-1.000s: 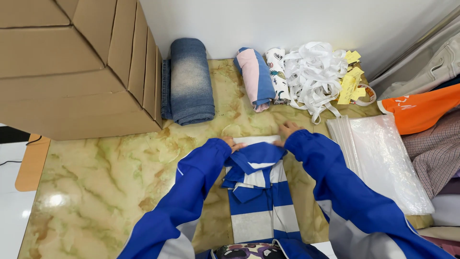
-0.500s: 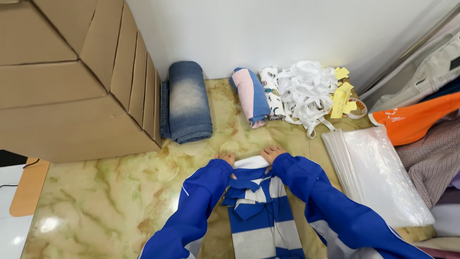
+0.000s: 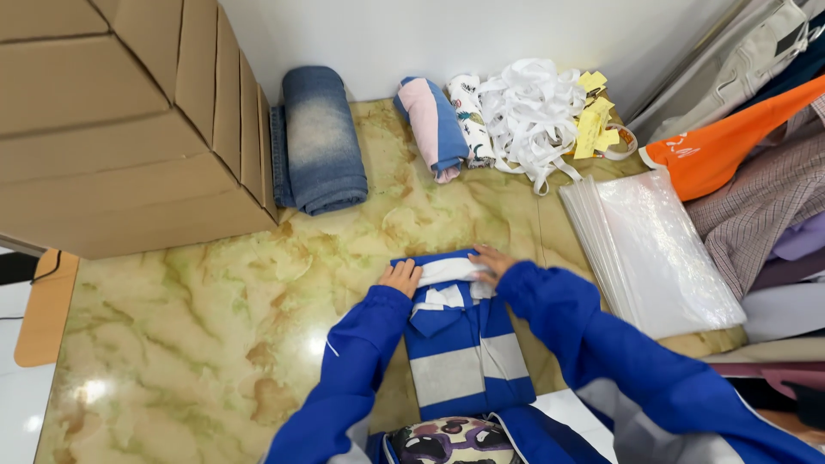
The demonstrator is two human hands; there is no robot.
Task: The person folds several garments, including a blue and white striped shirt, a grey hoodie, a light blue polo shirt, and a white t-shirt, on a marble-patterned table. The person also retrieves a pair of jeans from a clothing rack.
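A blue and white striped shirt (image 3: pixel 461 361) lies on the marbled table (image 3: pixel 189 326), folded into a narrow strip with its collar showing. My left hand (image 3: pixel 400 277) grips the left end of the shirt's far edge, which is rolled towards me. My right hand (image 3: pixel 490 260) presses on the right end of the same rolled edge. Both arms wear blue sleeves. The near end of the shirt hangs at the table's front edge.
Stacked cardboard boxes (image 3: pixel 112 120) fill the far left. Folded jeans (image 3: pixel 318 137), a pink and blue roll (image 3: pixel 434 125) and white ribbons with yellow tags (image 3: pixel 537 112) lie along the wall. A stack of clear plastic bags (image 3: pixel 653 249) sits right, beside piled clothes (image 3: pixel 756 172).
Both hands have drawn back towards me, rolling the shirt's far edge over itself. The view has shifted slightly.
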